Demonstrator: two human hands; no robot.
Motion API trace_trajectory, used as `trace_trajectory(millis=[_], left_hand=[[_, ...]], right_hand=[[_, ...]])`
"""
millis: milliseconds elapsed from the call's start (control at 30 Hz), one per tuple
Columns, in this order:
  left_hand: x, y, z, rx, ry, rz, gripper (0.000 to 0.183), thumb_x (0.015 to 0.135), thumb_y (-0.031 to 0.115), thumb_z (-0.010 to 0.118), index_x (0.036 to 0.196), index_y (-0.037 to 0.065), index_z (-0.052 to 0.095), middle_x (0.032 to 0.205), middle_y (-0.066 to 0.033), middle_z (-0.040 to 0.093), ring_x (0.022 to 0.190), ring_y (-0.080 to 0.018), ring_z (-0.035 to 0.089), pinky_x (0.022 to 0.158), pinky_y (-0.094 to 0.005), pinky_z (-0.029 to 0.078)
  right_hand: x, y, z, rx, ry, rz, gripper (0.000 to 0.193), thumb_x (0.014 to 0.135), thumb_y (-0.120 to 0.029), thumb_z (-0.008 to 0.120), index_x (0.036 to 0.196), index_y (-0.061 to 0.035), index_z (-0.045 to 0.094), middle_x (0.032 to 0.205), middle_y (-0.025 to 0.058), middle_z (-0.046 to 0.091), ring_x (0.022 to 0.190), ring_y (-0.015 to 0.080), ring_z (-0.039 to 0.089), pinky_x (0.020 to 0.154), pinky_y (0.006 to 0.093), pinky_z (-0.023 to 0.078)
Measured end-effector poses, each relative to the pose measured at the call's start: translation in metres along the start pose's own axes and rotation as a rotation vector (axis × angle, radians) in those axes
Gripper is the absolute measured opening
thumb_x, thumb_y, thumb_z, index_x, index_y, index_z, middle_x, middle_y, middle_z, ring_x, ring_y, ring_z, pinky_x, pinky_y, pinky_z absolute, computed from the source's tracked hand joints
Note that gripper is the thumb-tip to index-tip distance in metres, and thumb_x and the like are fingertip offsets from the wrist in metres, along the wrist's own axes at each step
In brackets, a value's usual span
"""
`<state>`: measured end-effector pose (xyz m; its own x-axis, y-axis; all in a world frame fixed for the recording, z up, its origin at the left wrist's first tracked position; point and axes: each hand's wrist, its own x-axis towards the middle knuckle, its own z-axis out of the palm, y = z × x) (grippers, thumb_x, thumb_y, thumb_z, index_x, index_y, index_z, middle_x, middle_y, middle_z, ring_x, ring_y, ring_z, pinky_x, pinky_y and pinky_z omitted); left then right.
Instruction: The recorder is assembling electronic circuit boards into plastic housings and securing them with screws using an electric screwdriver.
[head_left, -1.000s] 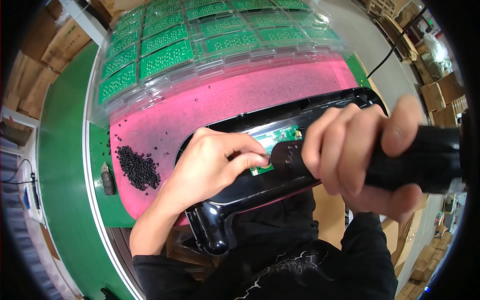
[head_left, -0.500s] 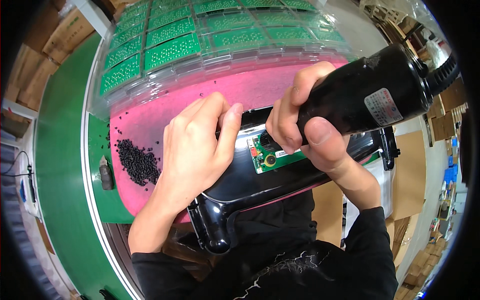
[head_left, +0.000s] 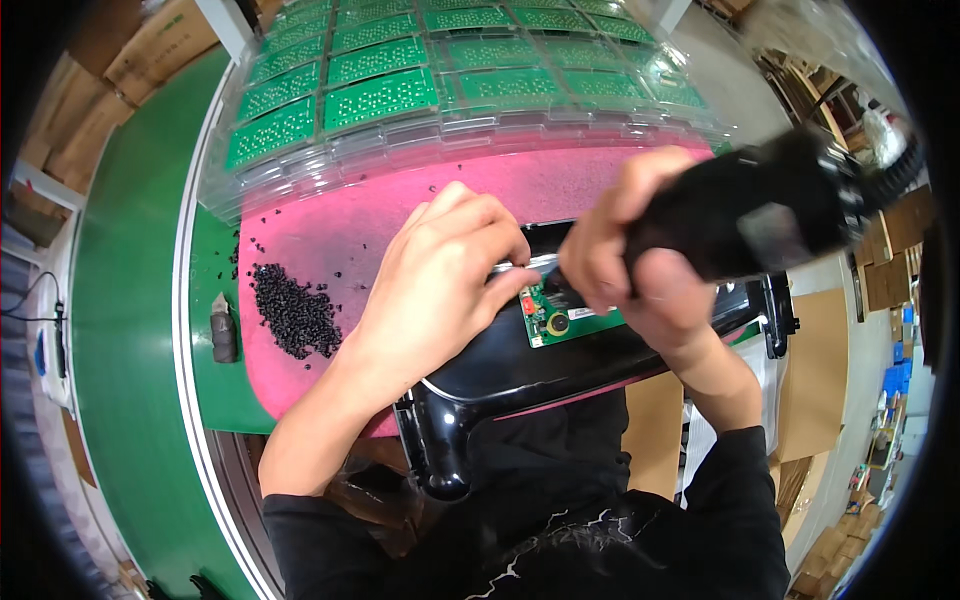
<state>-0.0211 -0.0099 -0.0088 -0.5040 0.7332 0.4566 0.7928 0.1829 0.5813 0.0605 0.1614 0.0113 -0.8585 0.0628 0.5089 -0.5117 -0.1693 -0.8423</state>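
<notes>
My right hand (head_left: pixel 635 275) grips a black electric screwdriver (head_left: pixel 760 215) held nearly level, its tip end hidden behind my fingers over a small green circuit board (head_left: pixel 560 322). The board sits in a glossy black plastic housing (head_left: pixel 520 375) that lies on a pink mat (head_left: pixel 330 235). My left hand (head_left: pixel 440 280) presses flat on the housing, fingertips touching the board's left edge.
A pile of small black screws (head_left: pixel 293 312) lies on the mat's left side. Clear trays of green circuit boards (head_left: pixel 400 90) fill the back. A small grey object (head_left: pixel 223 330) rests on the green table (head_left: pixel 130 330). Cardboard boxes (head_left: pixel 900 260) stand at right.
The right hand has brought the screwdriver in from the right over the board and tilted it lower. The left hand shifted from curled fingers to a flat press beside the board.
</notes>
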Motion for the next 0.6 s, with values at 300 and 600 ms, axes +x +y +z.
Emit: trace_trajectory(millis=[300, 600], left_hand=[[0.002, 0.007, 0.004, -0.358, -0.119, 0.071, 0.021, 0.069, 0.003, 0.08, 0.083, -0.002, 0.066, 0.081, -0.0099, 0.068, 0.082, -0.0285, 0.063, 0.075, -0.0373, 0.051], [0.003, 0.013, 0.006, -0.578, -0.2, 0.016, 0.015, 0.08, 0.003, 0.07, 0.094, -0.003, 0.067, 0.088, -0.0136, 0.069, 0.086, -0.0299, 0.063, 0.083, -0.0395, 0.05]], right_hand=[[0.003, -0.048, -0.004, 0.14, -0.1, -0.215, 0.042, 0.091, -0.046, 0.063, 0.114, -0.0149, 0.046, 0.062, -0.0037, 0.055, 0.044, 0.0082, 0.05, 0.048, 0.024, 0.04], [0.001, -0.052, -0.011, 0.22, -0.193, -0.211, 0.042, 0.091, -0.045, 0.064, 0.114, -0.0148, 0.045, 0.064, -0.003, 0.057, 0.046, 0.0085, 0.054, 0.05, 0.025, 0.045]])
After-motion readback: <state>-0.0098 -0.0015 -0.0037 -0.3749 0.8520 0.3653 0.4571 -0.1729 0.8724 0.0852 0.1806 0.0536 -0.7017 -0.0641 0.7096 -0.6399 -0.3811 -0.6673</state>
